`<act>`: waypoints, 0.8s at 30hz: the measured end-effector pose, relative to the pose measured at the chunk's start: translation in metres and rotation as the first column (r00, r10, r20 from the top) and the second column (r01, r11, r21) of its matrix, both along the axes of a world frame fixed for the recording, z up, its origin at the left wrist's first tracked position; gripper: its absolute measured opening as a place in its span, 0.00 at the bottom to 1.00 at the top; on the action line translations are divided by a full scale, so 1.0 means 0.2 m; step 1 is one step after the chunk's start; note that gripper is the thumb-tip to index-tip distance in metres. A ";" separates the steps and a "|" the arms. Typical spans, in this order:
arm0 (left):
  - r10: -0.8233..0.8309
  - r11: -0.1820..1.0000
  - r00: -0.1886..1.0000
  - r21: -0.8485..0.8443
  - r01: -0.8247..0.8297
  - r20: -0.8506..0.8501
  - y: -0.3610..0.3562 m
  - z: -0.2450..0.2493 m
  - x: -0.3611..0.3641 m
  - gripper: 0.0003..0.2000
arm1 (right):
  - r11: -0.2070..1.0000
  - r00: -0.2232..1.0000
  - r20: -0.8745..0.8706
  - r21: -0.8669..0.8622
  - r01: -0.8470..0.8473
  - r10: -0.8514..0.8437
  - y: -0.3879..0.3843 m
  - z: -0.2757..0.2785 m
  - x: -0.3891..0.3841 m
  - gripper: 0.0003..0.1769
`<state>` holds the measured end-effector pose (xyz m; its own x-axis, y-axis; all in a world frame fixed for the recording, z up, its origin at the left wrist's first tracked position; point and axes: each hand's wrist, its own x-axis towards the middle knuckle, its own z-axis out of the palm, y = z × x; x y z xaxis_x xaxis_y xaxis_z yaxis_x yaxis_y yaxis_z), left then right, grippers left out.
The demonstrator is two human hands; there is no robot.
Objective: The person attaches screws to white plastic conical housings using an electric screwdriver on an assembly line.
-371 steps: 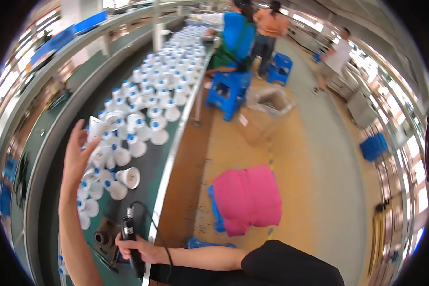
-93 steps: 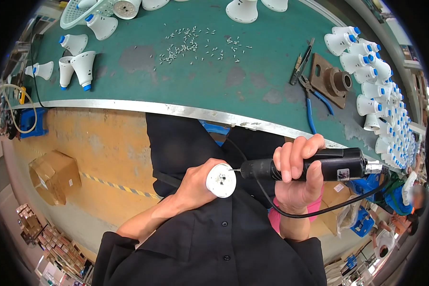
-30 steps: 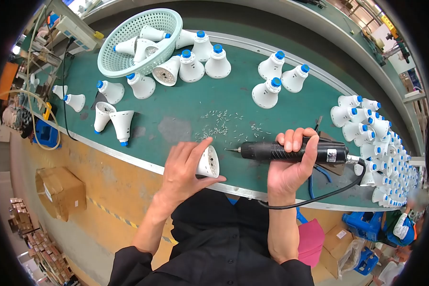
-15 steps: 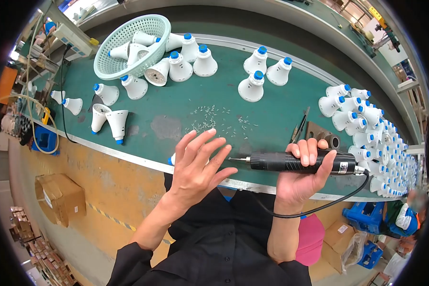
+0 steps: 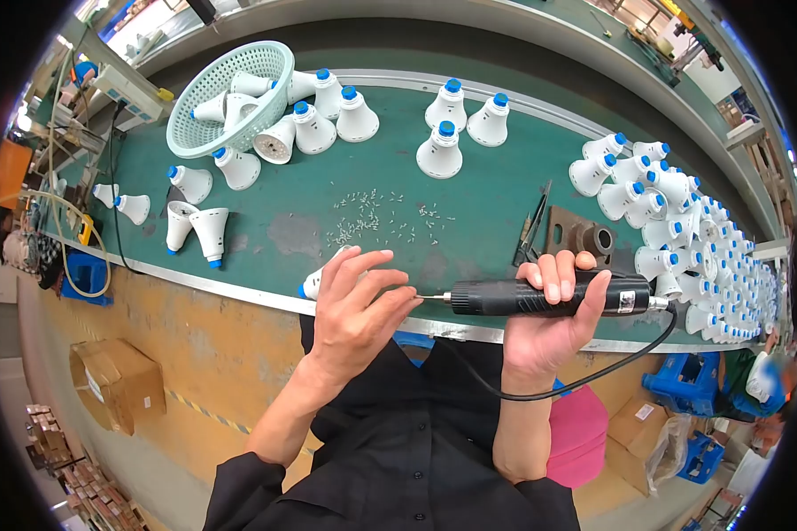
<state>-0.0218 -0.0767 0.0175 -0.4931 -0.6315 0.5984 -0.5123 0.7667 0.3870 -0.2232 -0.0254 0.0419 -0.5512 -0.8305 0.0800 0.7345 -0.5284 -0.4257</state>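
My right hand [image 5: 540,341] is wrapped around a black electric screwdriver [image 5: 491,298], which lies level with its bit pointing left. At the bit's tip, the thumb and fingertips of my left hand [image 5: 350,310] come together in a pinch. Whatever is between them is too small or hidden to make out. Partly behind my left hand lies a white bulb housing [image 5: 311,285] with a blue cap, on its side near the bench edge. Small loose screws [image 5: 360,215] are scattered on the green bench [image 5: 266,199] beyond my left hand.
A pale green basket [image 5: 183,124] holds several white housings, with more standing around it. Many blue-capped housings [image 5: 673,234] crowd the right side. Tweezers [image 5: 533,221] and a brown metal fixture [image 5: 576,234] lie beyond the screwdriver. Its cord [image 5: 558,395] loops below my right hand.
My left hand has gone from spread fingers to a pinch at the screwdriver's tip. The screwdriver has shifted slightly left, and the camera view has moved a little.
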 end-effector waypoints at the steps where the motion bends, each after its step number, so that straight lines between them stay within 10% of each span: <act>1: -0.003 1.000 1.000 -0.002 0.003 0.000 0.00 0.00 0.00 0.12 | 1.000 1.000 -0.005 0.009 0.007 -0.007 0.00 0.00 0.00 0.13; 24: -0.023 1.000 0.998 -0.005 0.024 0.062 0.02 0.02 0.00 0.12 | 1.000 0.999 -0.037 0.001 -0.023 0.023 0.01 -0.05 0.00 0.13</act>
